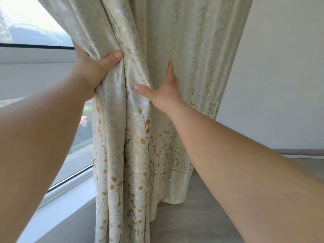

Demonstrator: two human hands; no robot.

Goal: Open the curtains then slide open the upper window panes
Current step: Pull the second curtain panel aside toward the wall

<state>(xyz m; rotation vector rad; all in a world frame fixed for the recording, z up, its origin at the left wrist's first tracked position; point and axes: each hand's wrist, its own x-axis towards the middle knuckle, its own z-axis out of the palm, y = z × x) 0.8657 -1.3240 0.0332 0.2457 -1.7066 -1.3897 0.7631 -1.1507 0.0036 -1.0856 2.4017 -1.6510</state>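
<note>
Both hands are on the cream floral-print curtain, bunched up beside the white-framed window: left hand clenched around the folds, right hand flat and spread against it.

satiny sheen cloth curtain, matt grey wood-look floor, clear glass window

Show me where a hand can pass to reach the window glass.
Free: the uncovered window left of the bunched curtain, above the white sill. Crowded: the middle, where the left hand grips the gathered folds and the right hand presses the fabric, which covers everything across to the wall.
</note>
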